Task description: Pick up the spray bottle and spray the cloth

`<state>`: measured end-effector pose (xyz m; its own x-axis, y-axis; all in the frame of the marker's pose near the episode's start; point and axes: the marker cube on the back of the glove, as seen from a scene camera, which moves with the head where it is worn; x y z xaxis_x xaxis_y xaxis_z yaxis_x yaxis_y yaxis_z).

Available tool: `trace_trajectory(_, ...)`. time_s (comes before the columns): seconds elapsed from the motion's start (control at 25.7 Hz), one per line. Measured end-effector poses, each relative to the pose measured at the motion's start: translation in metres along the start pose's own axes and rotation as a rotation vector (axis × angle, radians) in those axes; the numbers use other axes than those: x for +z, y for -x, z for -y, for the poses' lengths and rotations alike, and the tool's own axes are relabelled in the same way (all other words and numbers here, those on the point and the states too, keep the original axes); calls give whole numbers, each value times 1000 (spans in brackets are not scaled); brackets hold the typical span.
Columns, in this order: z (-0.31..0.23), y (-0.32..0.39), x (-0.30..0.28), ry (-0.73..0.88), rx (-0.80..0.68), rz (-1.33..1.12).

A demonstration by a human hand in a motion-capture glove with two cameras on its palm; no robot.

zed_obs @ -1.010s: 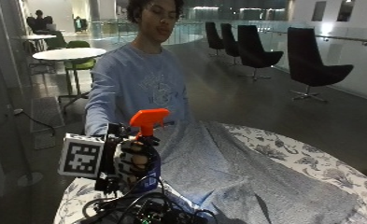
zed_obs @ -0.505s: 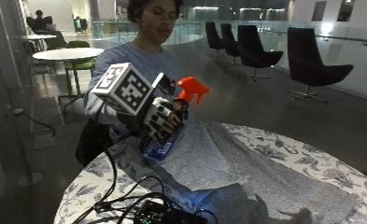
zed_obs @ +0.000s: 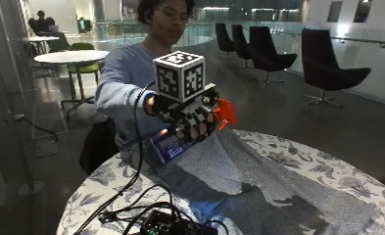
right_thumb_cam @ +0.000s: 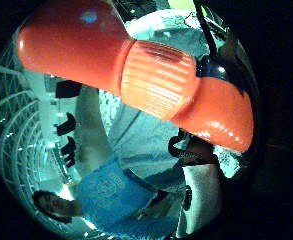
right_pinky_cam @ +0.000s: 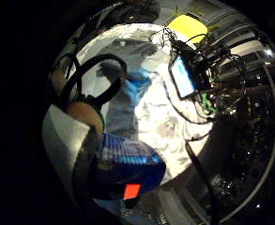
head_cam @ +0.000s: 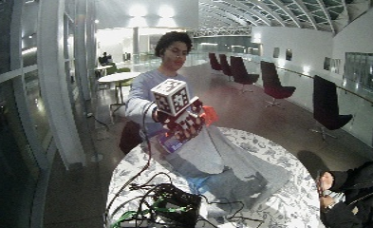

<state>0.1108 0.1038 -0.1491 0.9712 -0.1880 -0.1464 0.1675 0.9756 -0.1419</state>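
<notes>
Gloved right hand, fingers wrapped around tilted spray bottle, orange nozzle angled over grey cloth

The spray bottle has a bright orange-red trigger head with a ribbed collar, and a blue body bearing a label. The hand gripping it wears a black glove. Below the bottle the cloth is plain grey, and the table beneath the cloth is white, patterned with grey-blue flowers and leaves. The person's sweatshirt is light blue.
</notes>
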Motion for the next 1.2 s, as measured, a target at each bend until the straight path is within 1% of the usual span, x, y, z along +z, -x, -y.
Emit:
trace_trajectory(0.39, 11, 15, 16, 59, 20, -113)
trace_trajectory(0.78, 14, 12, 23, 131, 25, -144)
trace_trajectory(1.2, 13, 13, 27, 155, 24, -152)
